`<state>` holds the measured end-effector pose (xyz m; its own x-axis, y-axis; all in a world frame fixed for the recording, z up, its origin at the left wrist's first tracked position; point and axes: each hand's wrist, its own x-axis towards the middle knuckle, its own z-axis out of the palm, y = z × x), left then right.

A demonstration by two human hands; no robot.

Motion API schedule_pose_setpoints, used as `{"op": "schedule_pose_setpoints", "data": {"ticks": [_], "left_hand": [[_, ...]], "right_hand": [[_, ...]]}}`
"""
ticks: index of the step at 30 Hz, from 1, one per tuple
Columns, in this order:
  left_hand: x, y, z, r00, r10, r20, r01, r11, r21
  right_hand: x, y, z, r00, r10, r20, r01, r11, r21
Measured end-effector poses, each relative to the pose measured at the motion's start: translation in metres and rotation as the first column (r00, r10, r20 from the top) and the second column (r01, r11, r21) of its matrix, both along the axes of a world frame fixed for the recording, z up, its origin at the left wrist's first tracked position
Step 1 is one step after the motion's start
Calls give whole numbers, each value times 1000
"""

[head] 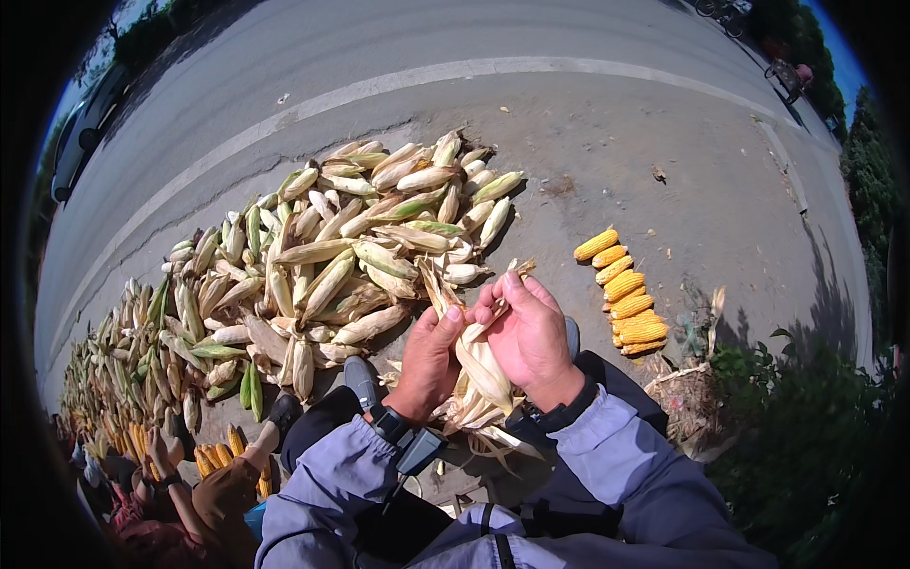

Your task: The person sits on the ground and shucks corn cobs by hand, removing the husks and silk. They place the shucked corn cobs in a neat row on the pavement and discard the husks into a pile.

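Note:
An ear of corn in pale, dry husk (485,366) lies between my two hands, its upper husk leaves partly loosened. My left hand (428,359) pinches the husk from the left near its upper end. My right hand (532,333) grips a folded husk leaf from the right, thumb against fingertips. No kernels show on this ear. Below my hands, stripped husks (490,434) lie on the ground between my feet. A large heap of unhusked corn ears (341,256) spreads ahead and to the left. Husked yellow ears (629,295) form a row on the right.
Another person's hands (160,451) are at the lower left, near husked cobs (217,455). A bundle of dry plant matter (686,398) and green shrubs (789,419) border the right. The paved road (455,35) crosses beyond, with a parked car (85,131) far left.

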<state>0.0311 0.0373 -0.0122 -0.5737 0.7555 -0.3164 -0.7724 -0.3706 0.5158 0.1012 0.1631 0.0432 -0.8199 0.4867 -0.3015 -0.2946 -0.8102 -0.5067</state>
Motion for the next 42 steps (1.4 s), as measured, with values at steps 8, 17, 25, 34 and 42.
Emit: {"op": "schedule_pose_setpoints", "data": {"ticks": [8, 17, 25, 34, 42], "left_hand": [[-1, 1, 7, 996, -31, -82, 20, 991, -134], [-49, -18, 18, 975, 103, -198, -150, 959, -239], [-82, -36, 4, 969, 109, -220, -175, 935, -308], [-123, -48, 10, 948, 260, -183, -313, 867, -388], [-131, -50, 3, 917, 289, -274, -355, 904, -237]], "right_hand": [[4, -10, -3, 992, 113, 54, -118, 987, 112], [6, -39, 6, 963, 256, 78, -267, 941, 207], [22, -56, 14, 923, 364, 129, -385, 883, 268], [51, -65, 23, 844, 493, 209, -531, 721, 445], [41, -59, 30, 735, 574, 360, -588, 276, 761]]}}
